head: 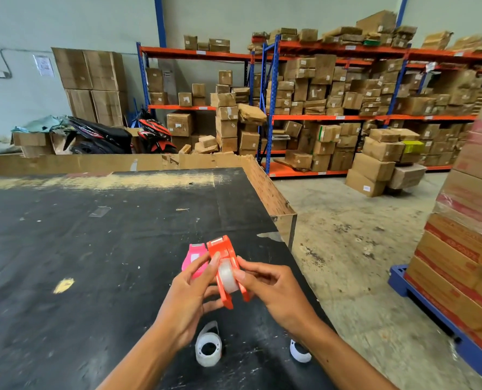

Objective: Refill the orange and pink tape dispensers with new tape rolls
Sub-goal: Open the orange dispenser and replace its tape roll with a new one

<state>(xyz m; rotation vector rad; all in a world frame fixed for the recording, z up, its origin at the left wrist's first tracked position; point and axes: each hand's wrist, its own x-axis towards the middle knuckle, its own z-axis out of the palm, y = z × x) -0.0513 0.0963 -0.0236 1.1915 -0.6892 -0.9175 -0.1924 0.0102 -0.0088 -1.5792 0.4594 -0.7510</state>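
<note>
Two hands above black bench (93, 249) | left hand (186, 299) and right hand (273, 291) both closed on orange plastic tape dispenser (225, 266) holding clear tape roll (228, 277) | pink plastic tape dispenser (194, 258) just left of orange one, behind left fingers | white tape roll (208, 349) on bench below it

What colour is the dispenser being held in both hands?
Orange, seen clearly in the head view.

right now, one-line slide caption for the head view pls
Both hands, left hand and right hand, seat a clear tape roll in the orange dispenser; pink dispenser waits behind.
</note>
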